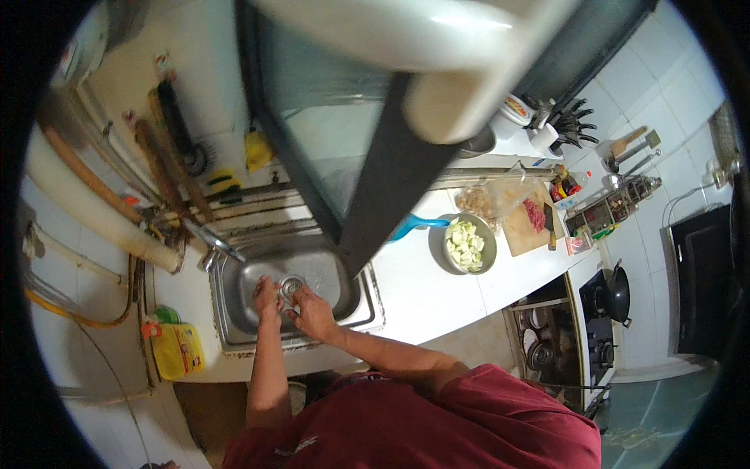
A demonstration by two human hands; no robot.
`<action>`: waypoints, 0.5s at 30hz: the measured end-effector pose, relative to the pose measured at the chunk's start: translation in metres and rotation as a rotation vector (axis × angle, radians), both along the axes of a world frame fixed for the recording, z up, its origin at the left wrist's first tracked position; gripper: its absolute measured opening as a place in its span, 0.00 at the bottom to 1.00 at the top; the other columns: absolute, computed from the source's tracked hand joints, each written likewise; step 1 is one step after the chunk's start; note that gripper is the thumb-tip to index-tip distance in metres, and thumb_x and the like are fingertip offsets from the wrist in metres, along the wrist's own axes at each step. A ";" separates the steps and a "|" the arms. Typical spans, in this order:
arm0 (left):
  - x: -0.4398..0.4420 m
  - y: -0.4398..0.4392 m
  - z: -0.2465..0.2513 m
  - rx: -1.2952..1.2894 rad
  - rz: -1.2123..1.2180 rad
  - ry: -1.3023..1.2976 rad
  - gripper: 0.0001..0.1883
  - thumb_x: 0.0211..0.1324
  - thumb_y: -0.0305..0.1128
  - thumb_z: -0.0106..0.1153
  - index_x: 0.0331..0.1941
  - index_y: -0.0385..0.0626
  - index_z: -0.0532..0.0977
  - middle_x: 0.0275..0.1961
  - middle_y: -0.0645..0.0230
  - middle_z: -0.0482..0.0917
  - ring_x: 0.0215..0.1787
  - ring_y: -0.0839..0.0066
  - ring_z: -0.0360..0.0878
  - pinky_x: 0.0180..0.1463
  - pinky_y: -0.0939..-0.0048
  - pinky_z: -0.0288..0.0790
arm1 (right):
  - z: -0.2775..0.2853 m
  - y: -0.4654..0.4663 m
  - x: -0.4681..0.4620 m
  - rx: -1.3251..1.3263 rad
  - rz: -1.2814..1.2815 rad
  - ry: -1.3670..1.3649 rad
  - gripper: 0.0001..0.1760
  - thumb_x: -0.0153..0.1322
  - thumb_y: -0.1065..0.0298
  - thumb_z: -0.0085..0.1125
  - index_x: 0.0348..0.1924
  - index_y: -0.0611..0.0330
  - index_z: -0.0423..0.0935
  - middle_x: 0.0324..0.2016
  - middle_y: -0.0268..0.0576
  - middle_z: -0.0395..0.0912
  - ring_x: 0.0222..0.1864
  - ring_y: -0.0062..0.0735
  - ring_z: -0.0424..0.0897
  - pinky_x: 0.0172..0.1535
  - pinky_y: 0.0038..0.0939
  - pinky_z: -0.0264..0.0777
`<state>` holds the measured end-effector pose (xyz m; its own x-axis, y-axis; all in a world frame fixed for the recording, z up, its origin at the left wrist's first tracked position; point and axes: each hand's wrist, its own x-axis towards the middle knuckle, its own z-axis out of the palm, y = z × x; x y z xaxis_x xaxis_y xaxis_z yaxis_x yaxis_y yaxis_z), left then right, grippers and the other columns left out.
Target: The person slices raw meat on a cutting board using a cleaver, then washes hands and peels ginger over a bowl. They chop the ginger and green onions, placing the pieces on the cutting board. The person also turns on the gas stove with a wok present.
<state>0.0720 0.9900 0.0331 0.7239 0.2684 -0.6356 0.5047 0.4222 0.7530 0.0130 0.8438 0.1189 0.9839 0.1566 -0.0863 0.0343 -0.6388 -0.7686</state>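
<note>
Both of my hands are low over a stainless steel sink (345, 277). My left hand (268, 298) is near the middle of the basin, its fingers bent and partly hidden. Just to its right is my right hand (313, 313), with thumb and fingers apart and nothing visible between them. The drain strainer (291, 286) lies between and beyond the hands. A chrome faucet (218, 239) reaches over the basin from the far left. Wet glints show on the sink floor near the drain.
A yellow jug (177, 352) stands left of the sink. To the right are a metal bowl (487, 262) of cut pale green vegetable, a blue-handled utensil (430, 222), and a cutting board (520, 243) with red meat and a cleaver (549, 225). A window frame (387, 176) juts overhead.
</note>
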 end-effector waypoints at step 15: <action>-0.044 -0.095 0.004 -0.214 0.033 0.163 0.13 0.73 0.32 0.51 0.53 0.37 0.77 0.19 0.69 0.66 0.14 0.78 0.55 0.19 0.69 0.52 | -0.023 -0.346 0.023 0.016 0.006 -0.183 0.08 0.64 0.68 0.62 0.34 0.57 0.85 0.38 0.44 0.85 0.38 0.45 0.84 0.42 0.42 0.76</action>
